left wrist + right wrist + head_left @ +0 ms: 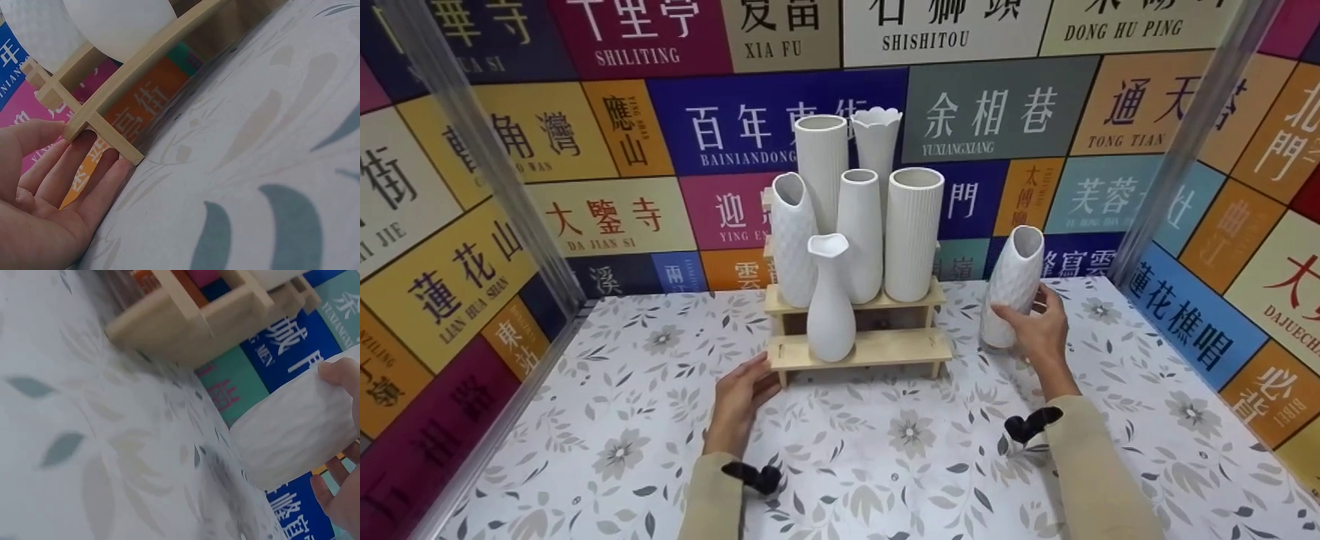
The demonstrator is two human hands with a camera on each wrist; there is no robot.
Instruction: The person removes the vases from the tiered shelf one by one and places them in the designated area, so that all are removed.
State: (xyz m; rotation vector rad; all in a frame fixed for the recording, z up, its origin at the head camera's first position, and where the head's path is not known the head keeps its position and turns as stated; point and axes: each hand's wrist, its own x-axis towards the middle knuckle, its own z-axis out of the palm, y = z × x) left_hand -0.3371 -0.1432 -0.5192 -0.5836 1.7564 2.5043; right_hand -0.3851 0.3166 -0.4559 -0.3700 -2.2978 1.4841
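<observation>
My right hand [1039, 326] grips a white textured vase [1011, 289] with a slanted mouth, thumb on its near side, to the right of a stepped wooden stand [892, 349]. In the right wrist view the vase [298, 430] tilts in the frame; whether its base touches the table cannot be told. My left hand [741, 397] holds the left end of the lowest step, with thumb and fingers about the board's corner and leg in the left wrist view [115, 138]. A narrow-necked white vase [831, 315] stands on that lowest step.
Higher on the stand are a slant-mouthed textured vase [795, 247], a smooth tapered vase [860, 240], a ribbed cylinder vase [915, 240], a tall ribbed vase [821, 161] and a scalloped-rim vase [877, 142]. The table [660, 450] has a floral cover; sign-printed walls [997, 112] enclose it.
</observation>
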